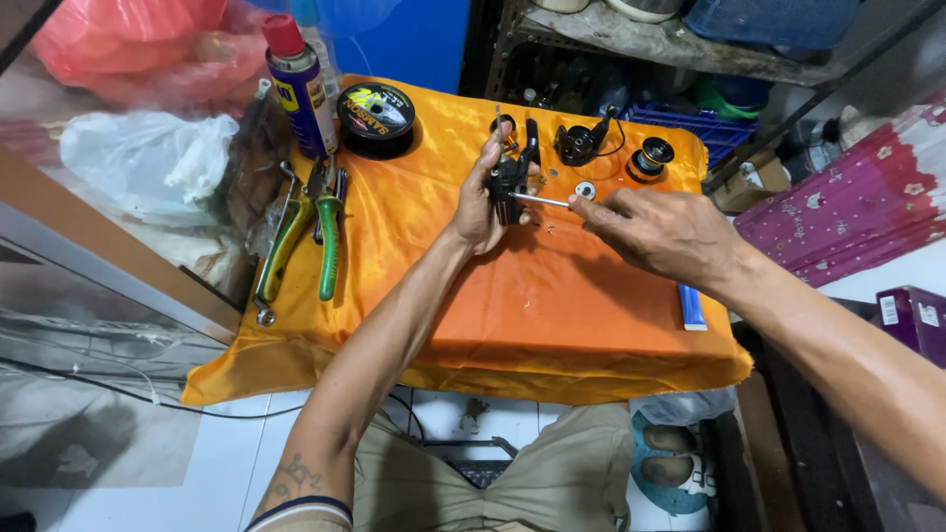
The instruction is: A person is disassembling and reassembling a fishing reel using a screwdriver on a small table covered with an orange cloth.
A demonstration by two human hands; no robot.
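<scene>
— Reel body [512,177], black, where is it?

— Above the middle of the orange cloth [552,296], gripped upright in the left hand [483,202], whose forearm reaches up from below, fingers wrapped around it.

— And the right hand [655,232]?

— It comes in from the right, palm down, fingertips pinched on a thin metal shaft [540,200] sticking out of the reel body.

— Around them?

— Green-handled pliers [330,232] lie on the cloth to the left. Farther back: a spray can [301,89], a line spool [375,118], a black rotor part [581,143] and a dark reel spool [650,158]. Metal shelving [670,44] stands behind.
</scene>
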